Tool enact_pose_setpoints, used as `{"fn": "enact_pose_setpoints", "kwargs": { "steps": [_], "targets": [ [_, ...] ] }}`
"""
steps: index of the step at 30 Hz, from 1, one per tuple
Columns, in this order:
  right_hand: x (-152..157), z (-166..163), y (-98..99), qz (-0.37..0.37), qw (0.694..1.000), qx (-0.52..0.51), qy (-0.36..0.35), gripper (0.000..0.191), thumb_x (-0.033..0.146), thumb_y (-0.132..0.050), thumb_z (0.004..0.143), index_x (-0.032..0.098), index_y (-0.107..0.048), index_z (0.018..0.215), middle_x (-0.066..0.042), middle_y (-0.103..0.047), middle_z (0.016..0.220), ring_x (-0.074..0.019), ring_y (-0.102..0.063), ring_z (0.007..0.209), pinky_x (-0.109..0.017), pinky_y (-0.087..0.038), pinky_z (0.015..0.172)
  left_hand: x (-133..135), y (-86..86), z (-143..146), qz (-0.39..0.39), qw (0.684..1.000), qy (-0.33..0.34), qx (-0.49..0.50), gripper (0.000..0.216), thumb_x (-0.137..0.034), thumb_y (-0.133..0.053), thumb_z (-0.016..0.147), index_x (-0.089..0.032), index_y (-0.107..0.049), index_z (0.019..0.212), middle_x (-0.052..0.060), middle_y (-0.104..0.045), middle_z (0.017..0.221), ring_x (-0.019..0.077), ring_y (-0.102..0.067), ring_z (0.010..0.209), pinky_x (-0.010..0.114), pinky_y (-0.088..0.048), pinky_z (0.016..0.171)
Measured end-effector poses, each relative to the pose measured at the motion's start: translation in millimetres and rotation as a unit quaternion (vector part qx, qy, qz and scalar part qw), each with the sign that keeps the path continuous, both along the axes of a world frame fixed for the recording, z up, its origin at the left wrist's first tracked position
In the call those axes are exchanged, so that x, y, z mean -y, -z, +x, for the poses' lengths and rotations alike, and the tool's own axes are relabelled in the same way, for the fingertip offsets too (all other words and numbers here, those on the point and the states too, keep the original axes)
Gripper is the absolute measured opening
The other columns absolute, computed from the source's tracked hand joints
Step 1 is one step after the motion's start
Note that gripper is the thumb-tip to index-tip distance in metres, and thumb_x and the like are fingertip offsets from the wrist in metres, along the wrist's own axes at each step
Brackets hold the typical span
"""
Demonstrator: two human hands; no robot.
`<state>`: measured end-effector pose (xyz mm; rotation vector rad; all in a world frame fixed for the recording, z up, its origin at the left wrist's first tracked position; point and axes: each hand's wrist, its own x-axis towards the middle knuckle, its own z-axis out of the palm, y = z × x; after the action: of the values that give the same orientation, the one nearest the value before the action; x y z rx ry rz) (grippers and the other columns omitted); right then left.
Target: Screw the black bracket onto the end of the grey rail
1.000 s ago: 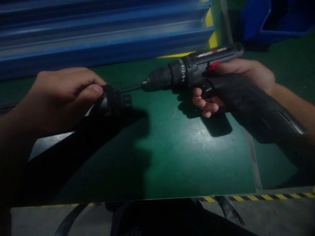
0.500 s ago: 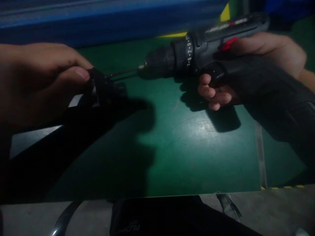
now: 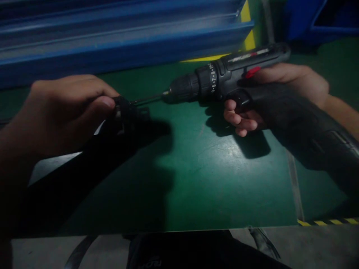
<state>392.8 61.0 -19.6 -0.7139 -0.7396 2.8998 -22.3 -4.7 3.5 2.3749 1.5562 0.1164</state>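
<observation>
My right hand point(image 3: 291, 80) is wrapped round the grip of a black cordless drill point(image 3: 232, 76), which lies on its side in the air with its chuck to the left. The thumb rests by a red switch and the fingers curl at the trigger. From the chuck a long thin bit point(image 3: 148, 98) reaches to a small black part point(image 3: 126, 110). My left hand point(image 3: 75, 110) pinches that part between thumb and forefinger. Shadow hides the lower side of the part, so I cannot tell its kind or whether the bit sits in a screw.
A green work mat point(image 3: 202, 179) covers the table, with black-and-yellow tape point(image 3: 328, 222) along its front right edge. Blue metal rails point(image 3: 126, 41) run across the back. A blue bin point(image 3: 305, 22) stands at the back right.
The view has tipped up, so more of the rails and bin shows. Both hands keep their grips, with the bit still at the black part; the drill appears slightly lower and further left.
</observation>
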Motion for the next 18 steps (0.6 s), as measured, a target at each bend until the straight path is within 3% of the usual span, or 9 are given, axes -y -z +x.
{"fn": "enact_pose_setpoints", "kwargs": {
  "steps": [3, 7, 18],
  "targets": [
    [1, 1, 0.3, -0.013, 1.000, -0.017, 0.003, 0.046, 0.046, -0.041, 0.105, 0.003, -0.053, 0.120, -0.016, -0.069, 0.109, -0.0244, -0.072, 0.099, -0.040, -0.059, 0.096, 5, -6.5, 9, 0.025, 0.998, 0.052, 0.026, 0.034, -0.037, -0.037, 0.102, -0.015, -0.063, 0.102, 0.007, -0.065, 0.098, 0.0197, -0.061, 0.093, 0.031, -0.042, 0.084],
    [3, 0, -0.1, -0.005, 1.000, -0.021, 0.004, 0.047, 0.046, -0.039, 0.106, 0.003, -0.052, 0.121, -0.014, -0.069, 0.110, -0.0216, -0.072, 0.099, -0.037, -0.057, 0.097, 2, -6.4, 7, 0.027, 0.997, 0.064, 0.017, 0.034, -0.034, -0.036, 0.103, -0.014, -0.063, 0.104, 0.008, -0.066, 0.100, 0.0201, -0.061, 0.093, 0.031, -0.043, 0.085],
    [5, 0, 2.2, -0.020, 0.999, -0.045, 0.002, 0.047, 0.047, -0.048, 0.101, 0.005, -0.056, 0.122, -0.014, -0.069, 0.112, -0.0206, -0.071, 0.097, -0.036, -0.056, 0.098, 0, -15.4, 18, -0.025, 0.999, 0.013, -0.035, 0.046, -0.042, -0.027, 0.105, -0.014, -0.064, 0.107, 0.010, -0.068, 0.107, 0.0238, -0.062, 0.099, 0.034, -0.044, 0.087]
  ]
}}
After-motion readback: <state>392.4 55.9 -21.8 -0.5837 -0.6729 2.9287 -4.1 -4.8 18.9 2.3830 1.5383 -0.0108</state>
